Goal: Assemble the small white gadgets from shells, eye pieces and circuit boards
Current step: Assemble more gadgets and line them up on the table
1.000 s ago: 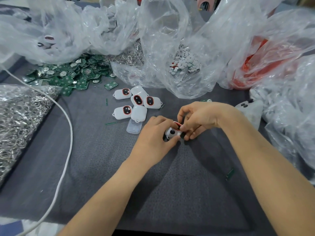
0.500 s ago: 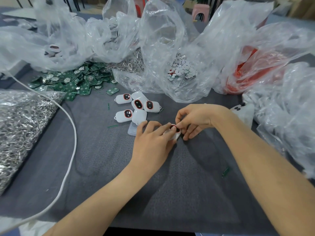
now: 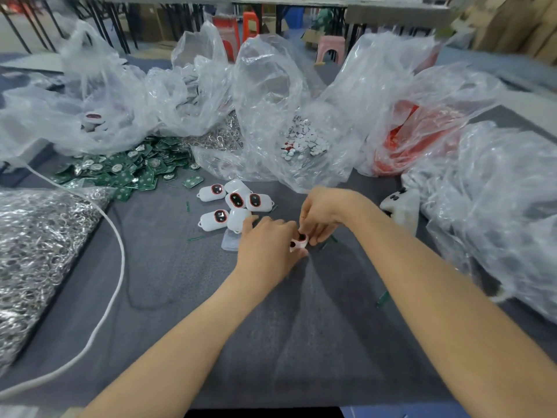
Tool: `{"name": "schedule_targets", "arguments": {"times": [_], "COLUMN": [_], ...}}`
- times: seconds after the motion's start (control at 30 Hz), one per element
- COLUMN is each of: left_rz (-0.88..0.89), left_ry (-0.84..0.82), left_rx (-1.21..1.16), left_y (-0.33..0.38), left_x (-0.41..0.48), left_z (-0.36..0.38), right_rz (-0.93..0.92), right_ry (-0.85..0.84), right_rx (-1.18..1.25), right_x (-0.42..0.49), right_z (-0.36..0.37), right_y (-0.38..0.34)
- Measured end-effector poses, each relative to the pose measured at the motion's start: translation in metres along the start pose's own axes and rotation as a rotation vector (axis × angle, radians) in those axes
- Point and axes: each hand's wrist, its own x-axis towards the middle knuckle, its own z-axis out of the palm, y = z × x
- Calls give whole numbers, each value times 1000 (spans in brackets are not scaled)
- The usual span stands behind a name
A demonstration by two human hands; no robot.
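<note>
My left hand [image 3: 268, 245] and my right hand [image 3: 324, 214] meet over the grey mat, both pinching one small white gadget shell [image 3: 300, 241] with a red-rimmed dark eye piece on top. Most of the shell is hidden by my fingers. Just behind my left hand lie several finished white gadgets [image 3: 233, 206] with red-ringed eyes, and a clear shell half [image 3: 229, 243] lies beside them. A heap of green circuit boards [image 3: 126, 170] spreads at the back left. Small white eye pieces [image 3: 304, 141] sit inside a clear bag.
Clear plastic bags [image 3: 265, 95] crowd the back and right; one holds red parts [image 3: 404, 146]. A bag of metal rings [image 3: 36, 245] lies at the left, a white cable [image 3: 116, 260] curving beside it. More white shells [image 3: 401, 206] sit at the right. Grey mat [image 3: 301, 327].
The camera has tilted up, so more of the room behind shows. My left hand's fingers have stretched further over the shell while both hands keep hold of it.
</note>
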Motion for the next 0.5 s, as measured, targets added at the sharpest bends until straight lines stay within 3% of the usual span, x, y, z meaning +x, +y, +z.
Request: {"name": "schedule_targets", "arguments": {"times": [0.1, 0.23, 0.33, 0.43, 0.5], "left_rz": [-3, -62, -114, -160, -122], "left_ry": [-16, 85, 147, 110, 80], "left_rx": [-176, -505, -722, -1100, -1162], "left_y": [-2, -6, 4, 14, 13], "left_x": [3, 8, 18, 26, 29], "left_z": [7, 11, 9, 12, 17], "right_rz": [-291, -615, -683, -596, -533], "right_ry": [468, 1079, 1223, 1268, 1341], "right_rx": [70, 133, 30, 32, 66], "right_x": [-12, -43, -54, -61, -71], "right_z": [38, 86, 87, 73, 47], "right_y": [39, 88, 100, 105, 109]}}
